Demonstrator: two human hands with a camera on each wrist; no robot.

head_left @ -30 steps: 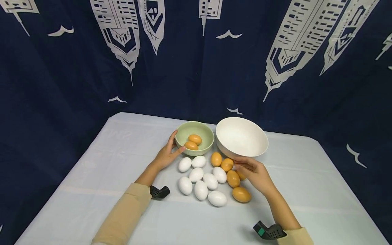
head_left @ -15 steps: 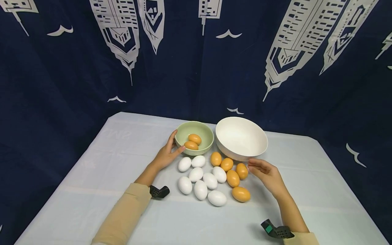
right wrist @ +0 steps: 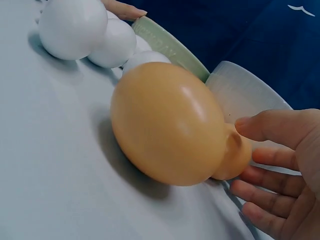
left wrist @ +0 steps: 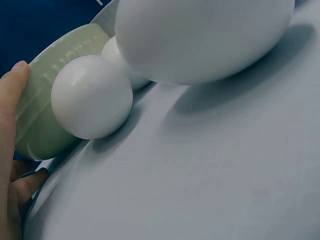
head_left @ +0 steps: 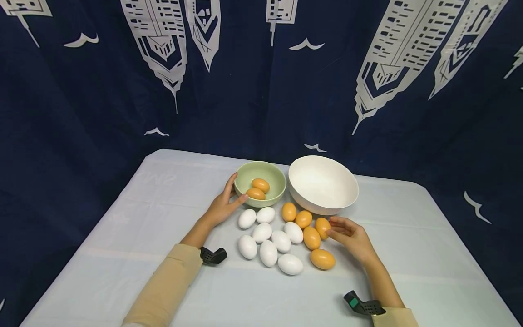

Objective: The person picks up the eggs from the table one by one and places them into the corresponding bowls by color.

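A light green bowl (head_left: 261, 203) holds two brown eggs (head_left: 260, 185). My left hand (head_left: 222, 206) steadies that bowl from its left side, thumb at the near rim and fingers around the outer wall. In the left wrist view the thumb lies along the bowl's side (left wrist: 45, 110). On the right, my right hand (head_left: 353, 236) is at a brown egg (head_left: 321, 227) on the table, thumb and loosely bent fingers beside its right end. The right wrist view shows the thumb over this egg (right wrist: 235, 160), partly hidden behind a nearer brown egg (right wrist: 167, 122). Firm contact is unclear.
A large white bowl (head_left: 323, 184) stands right of the green one. Several white eggs (head_left: 268, 253) lie in front of the bowls, with more brown eggs (head_left: 312, 238) to their right. The table (head_left: 245, 299) has a white cover, and a dark blue patterned cloth (head_left: 261, 100) hangs behind.
My right hand drew back to the right, leaving the brown egg fully visible, then came left again to that egg. The left hand and both bowls have stayed in place.
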